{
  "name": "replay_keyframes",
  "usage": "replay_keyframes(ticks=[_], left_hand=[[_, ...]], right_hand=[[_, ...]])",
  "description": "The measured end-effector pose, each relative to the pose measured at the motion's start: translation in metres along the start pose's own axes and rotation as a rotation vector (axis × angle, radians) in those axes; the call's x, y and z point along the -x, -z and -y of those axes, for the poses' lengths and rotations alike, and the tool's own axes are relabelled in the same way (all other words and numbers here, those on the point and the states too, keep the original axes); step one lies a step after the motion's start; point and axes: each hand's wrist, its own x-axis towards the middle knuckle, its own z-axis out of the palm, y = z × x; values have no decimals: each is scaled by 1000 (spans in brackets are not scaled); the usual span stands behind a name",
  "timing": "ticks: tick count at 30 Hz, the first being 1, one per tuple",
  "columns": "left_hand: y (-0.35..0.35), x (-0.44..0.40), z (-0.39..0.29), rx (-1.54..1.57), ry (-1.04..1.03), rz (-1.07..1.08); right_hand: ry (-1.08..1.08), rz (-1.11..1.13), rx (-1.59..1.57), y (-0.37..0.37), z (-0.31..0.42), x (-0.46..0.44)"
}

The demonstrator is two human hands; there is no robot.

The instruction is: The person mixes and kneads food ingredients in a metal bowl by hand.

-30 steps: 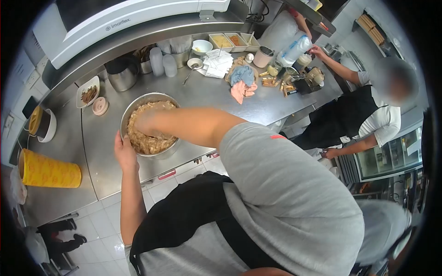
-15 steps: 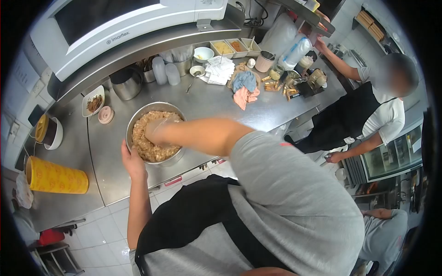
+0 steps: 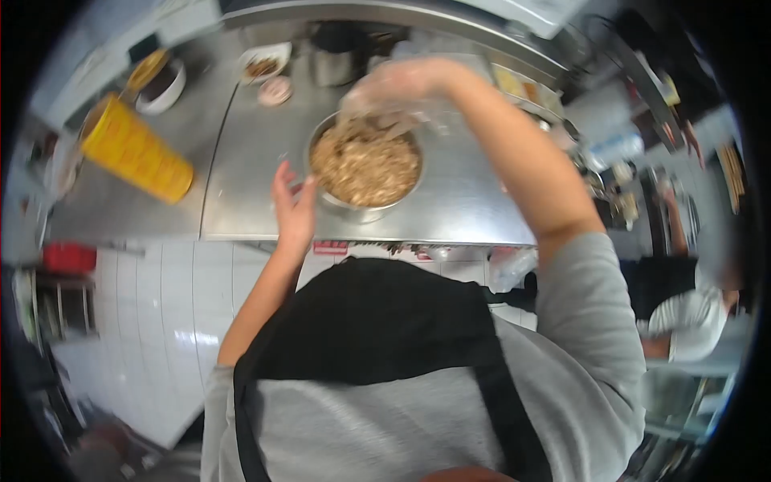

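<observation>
A round metal bowl [image 3: 421, 167] full of a lumpy brown mixture [image 3: 365, 169] stands near the front edge of the steel counter [image 3: 257, 177]. My right hand [image 3: 393, 92], in a clear plastic glove, is over the bowl's far rim, blurred by motion; its fingers are hard to make out. Just left of the bowl is my left hand [image 3: 295, 201], bare, with its fingers apart and nothing in them.
A yellow patterned cylinder [image 3: 138, 153] lies at the left. Behind the bowl are a white dish [image 3: 265, 63], a pink round container [image 3: 275, 91] and a metal pitcher [image 3: 336, 60]. Food trays [image 3: 526, 87] stand back right. Another person [image 3: 683, 313] is at the right.
My right hand has risen from inside the mixture to the far rim. My left hand has let go of the bowl's side. The view has turned, and the bowl appears farther right.
</observation>
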Motion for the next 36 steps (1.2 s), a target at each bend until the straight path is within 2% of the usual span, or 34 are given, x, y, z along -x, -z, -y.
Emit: replay_keyframes(ticks=[1, 2, 4, 6, 7, 9, 10, 12, 13, 14, 16, 21, 24, 25, 28, 31, 34, 36], left_hand=[[3, 0, -7, 117, 184, 69], [5, -5, -5, 81, 150, 61], [2, -17, 2, 8, 64, 65], [-3, -38, 17, -223, -132, -23], [-5, -40, 19, -340, -229, -66], [-11, -37, 19, -116, -52, 48], [-15, -36, 16, -1, 29, 101], [-22, -32, 22, 29, -38, 32], [-26, -31, 23, 28, -106, -17], [-33, -27, 26, 27, -169, -59], [-39, -23, 17, 47, -130, -87], [-42, -18, 8, 41, -193, -160], [-48, -20, 11, 50, -231, -231], [-49, -18, 11, 46, -236, -241], [-48, -19, 9, 37, -235, -266], [-49, -21, 12, 50, -237, -284], [-38, -14, 16, 18, -385, -285], [-18, 2, 10, -86, -564, -251]], right_hand=[[-25, 12, -99, 5, -16, -8], [-62, 30, -25, 2, -16, -8], [-99, -101, -19, -13, -43, -22], [-143, -196, 23, -31, -58, -33], [-169, -220, -127, -41, -66, -41], [-237, -258, -424, -58, -84, -63], [-340, -275, -459, -64, -100, -77], [-536, -307, -515, -70, -122, -108], [-561, -442, -572, -78, -115, -109], [-485, -393, -691, -76, -116, -113], [-336, -288, -933, -74, -125, -116], [-263, -145, -1293, -48, -126, -103], [-210, -537, -905, -55, -50, -46], [-151, -462, -866, -50, -62, -45], [-46, -201, -264, -80, -15, -27], [169, -167, 630, -113, -29, -43], [-298, -44, 742, -111, -46, -83], [-304, 6, 763, -99, -51, -101]])
